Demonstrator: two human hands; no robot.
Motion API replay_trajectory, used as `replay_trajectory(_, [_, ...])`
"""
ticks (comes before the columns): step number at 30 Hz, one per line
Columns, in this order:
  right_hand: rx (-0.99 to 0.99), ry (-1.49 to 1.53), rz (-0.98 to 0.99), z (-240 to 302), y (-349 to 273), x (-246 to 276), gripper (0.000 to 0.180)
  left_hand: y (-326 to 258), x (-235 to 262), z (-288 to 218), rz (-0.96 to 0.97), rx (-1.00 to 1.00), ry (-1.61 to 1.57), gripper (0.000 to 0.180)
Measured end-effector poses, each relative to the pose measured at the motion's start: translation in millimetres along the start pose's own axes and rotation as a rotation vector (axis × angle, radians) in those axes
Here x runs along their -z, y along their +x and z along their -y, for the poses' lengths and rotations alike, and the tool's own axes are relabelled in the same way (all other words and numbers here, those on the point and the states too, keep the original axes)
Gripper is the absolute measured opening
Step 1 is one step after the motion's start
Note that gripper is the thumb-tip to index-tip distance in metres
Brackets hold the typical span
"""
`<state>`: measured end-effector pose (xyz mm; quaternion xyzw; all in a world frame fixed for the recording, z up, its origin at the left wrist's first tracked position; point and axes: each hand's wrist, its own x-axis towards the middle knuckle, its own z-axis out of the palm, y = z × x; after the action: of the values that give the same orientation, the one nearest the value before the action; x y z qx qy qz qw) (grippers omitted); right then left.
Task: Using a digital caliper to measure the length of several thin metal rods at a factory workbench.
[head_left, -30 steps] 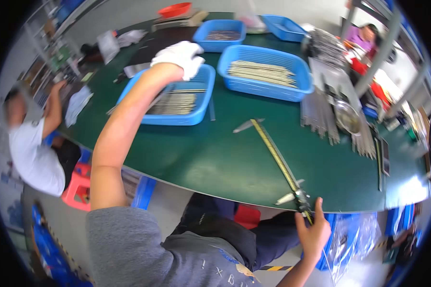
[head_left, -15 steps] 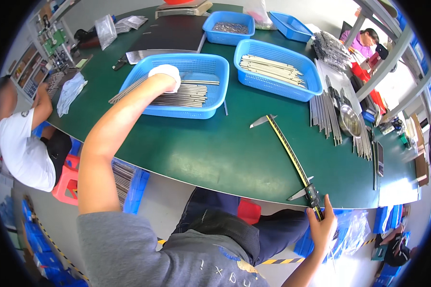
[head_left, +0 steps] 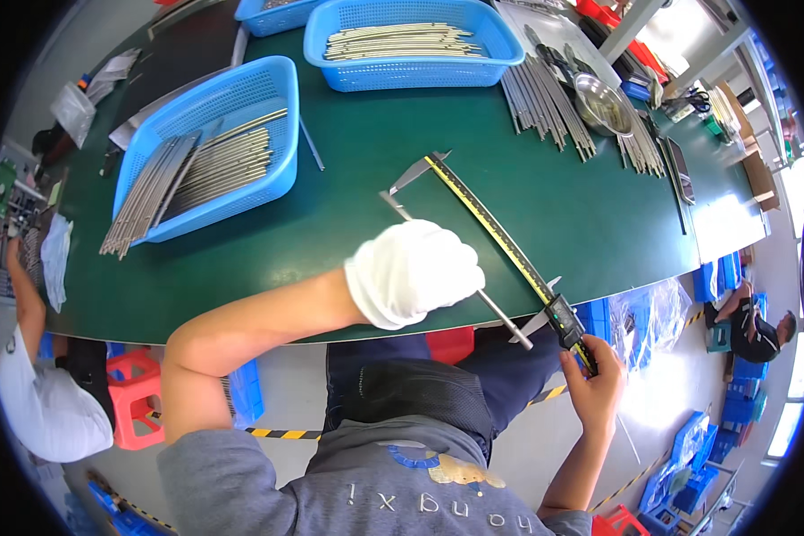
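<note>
My left hand [head_left: 415, 268], in a white glove, is closed around a thin metal rod [head_left: 504, 320] above the green table's near edge. Both rod ends stick out of the fist. My bare right hand [head_left: 596, 380] grips the lower end of a long digital caliper [head_left: 496, 228] with a yellow-marked beam. Its jaws are spread wide, and the rod lies roughly parallel to the beam, its ends close to the jaws. Whether rod and jaws touch, I cannot tell. To the left, a blue basket [head_left: 281, 174] holds many similar rods [head_left: 228, 168], some leaning over its rim.
Another blue basket [head_left: 411, 77] with pale rods stands at the far middle. Loose rods [head_left: 545, 107], a metal bowl [head_left: 602, 105] and a phone [head_left: 680, 170] lie at the right. A single thin rod [head_left: 311, 143] rests beside the left basket. A person in white [head_left: 54, 393] sits at left.
My left hand has left the basket and come right and nearer with a rod, beside the caliper. The view has swung right and downward. My right hand still holds the caliper.
</note>
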<state>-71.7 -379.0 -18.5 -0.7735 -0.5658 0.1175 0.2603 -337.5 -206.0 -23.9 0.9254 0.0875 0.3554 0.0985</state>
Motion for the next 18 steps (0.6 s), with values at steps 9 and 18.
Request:
replay_trajectory(9, [-0.025,-0.017,-0.006,3,-9,0,0.032,-8,-29,12,0.041,0.071,-0.081,0.022])
replay_trajectory(18, [-0.006,-0.017,-0.005,3,-9,-2,0.032,-11,-27,12,0.04,0.13,-0.09,0.019])
